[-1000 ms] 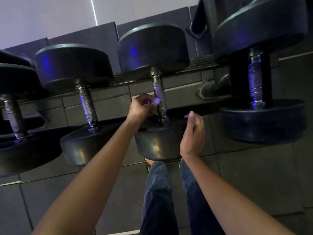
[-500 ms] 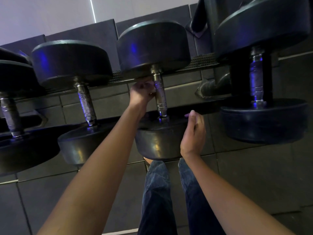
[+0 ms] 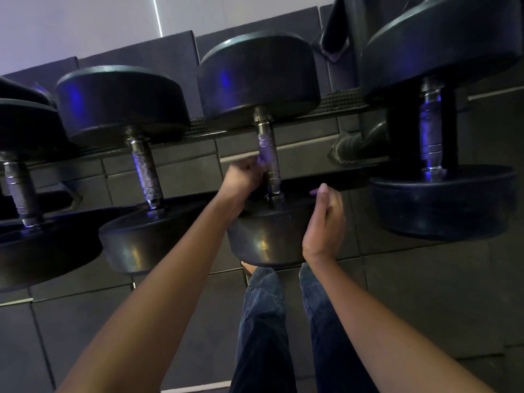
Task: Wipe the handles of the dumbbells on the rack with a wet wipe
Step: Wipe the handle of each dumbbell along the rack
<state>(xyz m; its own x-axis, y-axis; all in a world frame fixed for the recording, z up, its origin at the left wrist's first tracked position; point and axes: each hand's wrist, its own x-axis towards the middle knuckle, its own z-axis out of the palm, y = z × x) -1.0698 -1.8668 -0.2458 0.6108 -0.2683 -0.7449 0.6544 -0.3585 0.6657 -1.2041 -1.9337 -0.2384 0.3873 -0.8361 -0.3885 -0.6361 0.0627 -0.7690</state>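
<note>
Several black rubber-headed dumbbells lie on a dark rack (image 3: pixel 351 177). The middle dumbbell's knurled steel handle (image 3: pixel 268 154) runs toward me. My left hand (image 3: pixel 245 178) is closed against the lower left side of that handle, with a pale bit of wet wipe (image 3: pixel 261 160) showing blurred at the fingertips. My right hand (image 3: pixel 323 222) rests edge-on against the right side of this dumbbell's near head (image 3: pixel 266 239), fingers curled together. A small purple spot shows past its fingertips; what it is stays unclear.
Neighbouring dumbbell handles stand to the left (image 3: pixel 146 177) and right (image 3: pixel 431 137), a further one at far left (image 3: pixel 21 194). A dark rack post (image 3: pixel 348 24) rises at upper right. My jeans-clad legs (image 3: pixel 266 321) stand on dark rubber floor tiles (image 3: pixel 425 293).
My left hand slid up the middle handle toward the far head, then came back down toward the near head. My right hand stayed on the near head.
</note>
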